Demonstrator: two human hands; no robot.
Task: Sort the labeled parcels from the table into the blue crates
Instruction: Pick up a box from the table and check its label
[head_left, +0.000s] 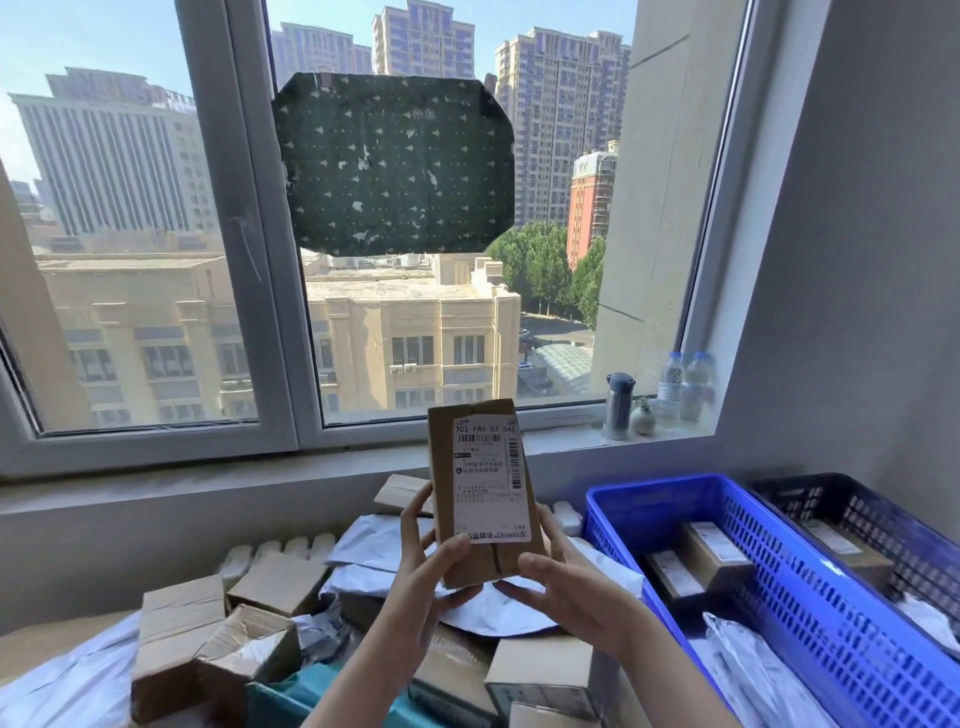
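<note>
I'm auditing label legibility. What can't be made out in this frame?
Head view only.
- Held parcel: label's small print too fine; lower end covered by the left hand and right hand.
- Blue crate: near end cut off by the frame edge; labels inside blurred.
- Dark crate: contents mostly hidden behind the blue crate's wall.
- Parcel pile: lower parcels buried.

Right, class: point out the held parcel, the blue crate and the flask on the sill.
held parcel (485, 488): head view, on its white label.
blue crate (789, 571): head view, on its lattice wall.
flask (619, 405): head view, on its body.
</note>
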